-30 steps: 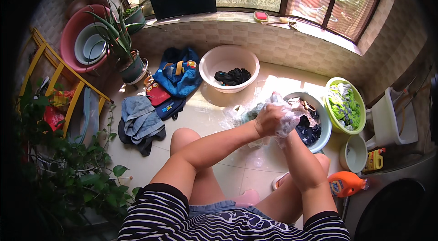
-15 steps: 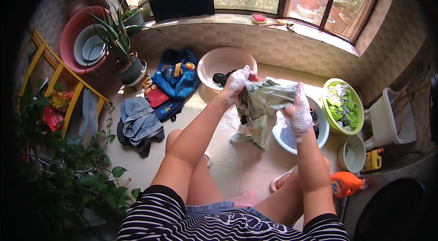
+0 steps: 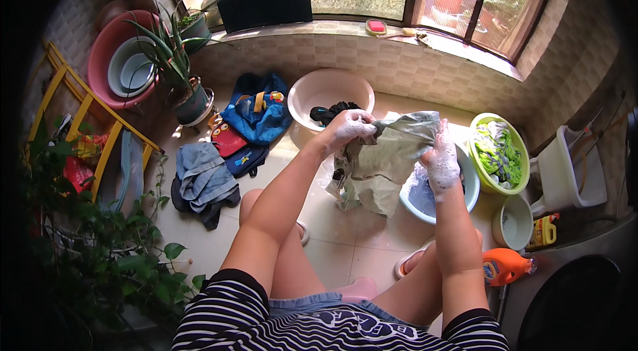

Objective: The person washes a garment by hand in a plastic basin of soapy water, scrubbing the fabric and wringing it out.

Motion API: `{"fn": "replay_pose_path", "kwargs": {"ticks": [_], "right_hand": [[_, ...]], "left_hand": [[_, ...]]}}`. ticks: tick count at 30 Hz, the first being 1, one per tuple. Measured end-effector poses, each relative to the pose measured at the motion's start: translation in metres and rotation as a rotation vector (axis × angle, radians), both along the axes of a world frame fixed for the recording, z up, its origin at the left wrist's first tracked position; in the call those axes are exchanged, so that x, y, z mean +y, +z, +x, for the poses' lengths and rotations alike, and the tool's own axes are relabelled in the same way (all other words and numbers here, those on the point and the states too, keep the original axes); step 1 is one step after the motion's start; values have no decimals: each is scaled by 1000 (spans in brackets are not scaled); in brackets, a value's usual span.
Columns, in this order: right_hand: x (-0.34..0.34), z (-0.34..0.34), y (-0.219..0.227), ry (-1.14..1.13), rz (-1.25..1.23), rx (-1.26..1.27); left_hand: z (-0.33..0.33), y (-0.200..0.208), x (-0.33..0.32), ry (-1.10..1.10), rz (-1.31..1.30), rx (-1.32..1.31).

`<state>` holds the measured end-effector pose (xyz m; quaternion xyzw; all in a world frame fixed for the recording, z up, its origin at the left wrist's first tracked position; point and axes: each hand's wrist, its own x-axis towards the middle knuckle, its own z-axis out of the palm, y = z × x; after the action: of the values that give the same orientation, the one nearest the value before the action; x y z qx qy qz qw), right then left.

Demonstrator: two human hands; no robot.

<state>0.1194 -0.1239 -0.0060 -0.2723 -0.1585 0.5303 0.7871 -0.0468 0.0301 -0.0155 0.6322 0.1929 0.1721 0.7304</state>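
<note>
Stretching between two sudsy hands, a grey-green garment hangs spread above the tiled floor, partly in front of a pale blue basin. The left hand pinches its upper left edge; the right hand grips its upper right edge. A second ago the hands were together around a foamy bundle; now they are well apart, so the cloth can probably be looked over, while the foam suggests washing is unfinished. Toward the floor's window-side edge, a pinkish basin holds dark cloth; toward its right edge stands a lime-green tub of laundry.
</note>
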Motion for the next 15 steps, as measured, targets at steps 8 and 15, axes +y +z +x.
{"fn": "replay_pose_path", "kwargs": {"ticks": [8,15], "right_hand": [[10,-3,-3,69,-166,-333],[14,-8,-7,-133,-142,-351]], "left_hand": [[-2,25,-2,7,-420,-164],[4,14,9,-2,-606,-217]]}}
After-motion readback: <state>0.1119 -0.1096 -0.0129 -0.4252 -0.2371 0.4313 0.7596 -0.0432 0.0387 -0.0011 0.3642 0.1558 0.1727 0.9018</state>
